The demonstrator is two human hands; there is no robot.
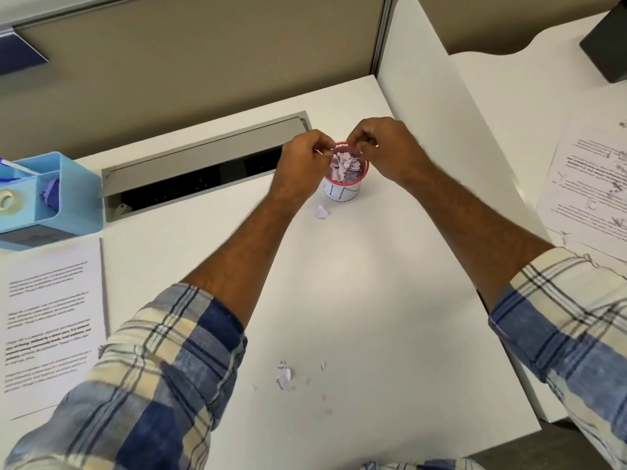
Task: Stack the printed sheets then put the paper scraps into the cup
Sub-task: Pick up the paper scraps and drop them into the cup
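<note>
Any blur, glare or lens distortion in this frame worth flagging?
Head view: wide-angle bending bows the desk edges; both hands, left and right, look slightly motion-soft over the cup; printed sheets unreadable; lighting even, no harsh glare.

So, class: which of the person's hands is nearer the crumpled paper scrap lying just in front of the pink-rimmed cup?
Left. The left hand is above-left of the scrap; the right hand sits farther, beyond the cup.
</note>
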